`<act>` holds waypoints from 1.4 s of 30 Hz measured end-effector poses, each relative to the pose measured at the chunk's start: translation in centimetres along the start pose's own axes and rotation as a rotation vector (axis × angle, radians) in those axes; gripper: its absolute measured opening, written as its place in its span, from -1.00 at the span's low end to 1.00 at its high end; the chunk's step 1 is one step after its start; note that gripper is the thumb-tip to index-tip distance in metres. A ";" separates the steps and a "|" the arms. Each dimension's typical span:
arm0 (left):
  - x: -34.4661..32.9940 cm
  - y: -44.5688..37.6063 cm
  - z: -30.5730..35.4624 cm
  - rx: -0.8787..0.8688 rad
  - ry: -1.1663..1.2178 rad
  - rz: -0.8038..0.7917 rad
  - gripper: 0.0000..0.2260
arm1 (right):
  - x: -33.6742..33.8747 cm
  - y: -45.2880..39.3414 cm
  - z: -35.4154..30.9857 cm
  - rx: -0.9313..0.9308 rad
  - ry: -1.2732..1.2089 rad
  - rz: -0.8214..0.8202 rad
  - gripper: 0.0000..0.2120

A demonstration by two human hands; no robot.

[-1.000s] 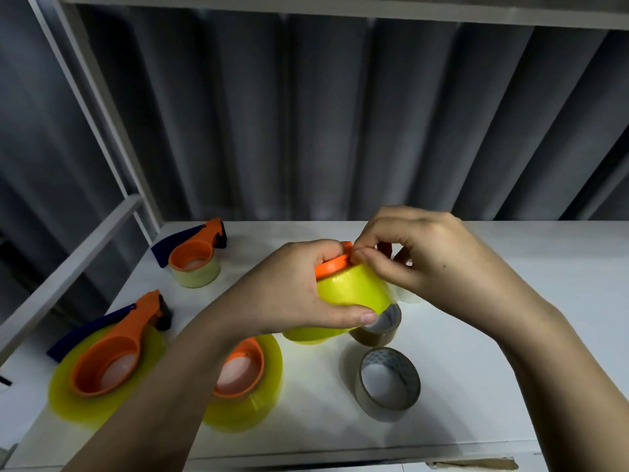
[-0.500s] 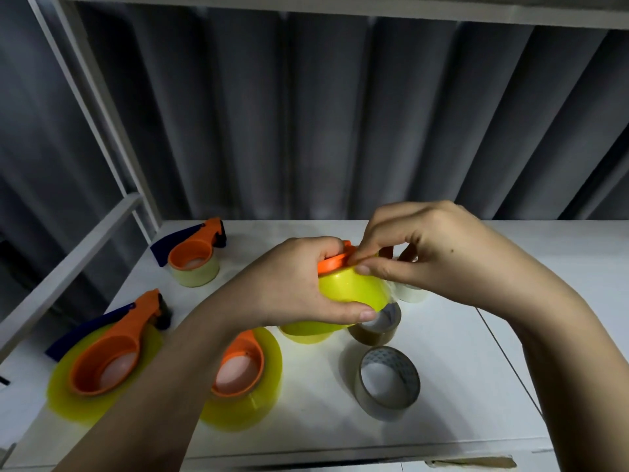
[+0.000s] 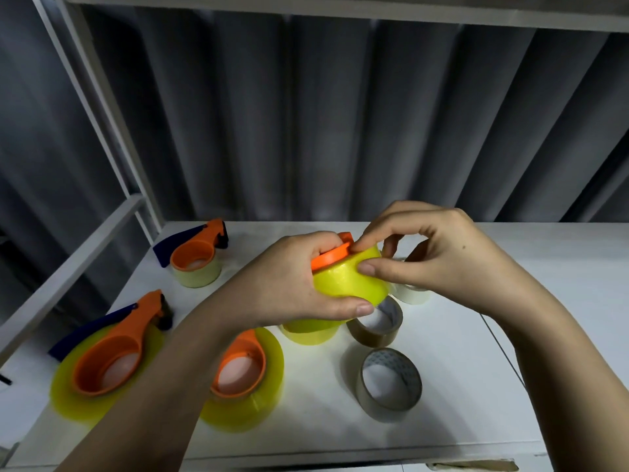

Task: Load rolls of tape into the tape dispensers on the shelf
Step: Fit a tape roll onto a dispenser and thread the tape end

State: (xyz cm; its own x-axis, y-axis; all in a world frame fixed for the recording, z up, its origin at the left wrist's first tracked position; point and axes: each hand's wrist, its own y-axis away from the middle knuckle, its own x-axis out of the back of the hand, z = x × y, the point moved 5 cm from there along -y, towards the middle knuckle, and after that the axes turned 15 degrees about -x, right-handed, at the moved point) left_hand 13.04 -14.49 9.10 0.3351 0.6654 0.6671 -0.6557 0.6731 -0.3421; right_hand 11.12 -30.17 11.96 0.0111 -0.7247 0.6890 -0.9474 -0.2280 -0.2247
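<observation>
Holding a yellow tape roll (image 3: 350, 284) with an orange dispenser (image 3: 330, 257) seated in its top, the left hand (image 3: 289, 284) grasps it above the shelf (image 3: 493, 386), fingers and thumb curled round its left and near side. The right hand (image 3: 439, 257) pinches at the roll's upper right edge, probably hunting the tape's loose end. Loaded dispensers (image 3: 112, 362) lie toward the shelf's left edge; spare rolls (image 3: 391, 383) sit nearer the front.

Yellow tape roll (image 3: 347, 279) (orange dispenser (image 3: 329, 257)), white shelf (image 3: 561, 267).
</observation>
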 end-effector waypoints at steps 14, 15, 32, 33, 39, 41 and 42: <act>-0.3 0.3 0.8 -0.071 0.110 0.023 -0.56 | 0.0 -0.1 0.2 -0.022 -0.190 -0.196 -0.83; -0.2 0.3 0.8 -0.074 0.126 0.030 -0.53 | -0.1 -0.1 0.1 -0.014 -0.184 -0.194 -0.81; -0.3 0.8 1.1 -0.096 0.110 0.064 -0.54 | -0.9 0.3 0.0 -0.036 -0.266 -0.189 -0.83; -0.3 0.8 1.2 -0.099 0.100 0.065 -0.54 | -0.9 0.3 -0.1 -0.035 -0.268 -0.186 -0.84; -0.3 0.7 1.1 -0.106 0.065 0.096 -0.47 | -1.0 0.3 0.0 -0.022 -0.244 -0.155 -0.88; -0.4 0.8 1.1 -0.104 0.053 0.099 -0.46 | -1.0 0.4 -0.1 -0.016 -0.244 -0.146 -0.87; -0.4 0.8 1.2 -0.103 0.054 0.104 -0.47 | -1.0 0.5 -0.2 -0.010 -0.243 -0.138 -0.87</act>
State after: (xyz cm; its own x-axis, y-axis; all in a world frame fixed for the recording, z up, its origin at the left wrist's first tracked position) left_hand 11.59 -14.60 9.31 0.3067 0.7476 0.5891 -0.6169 0.6275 -0.4751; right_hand 10.58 -29.41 11.28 0.2155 -0.8222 0.5269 -0.9347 -0.3298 -0.1323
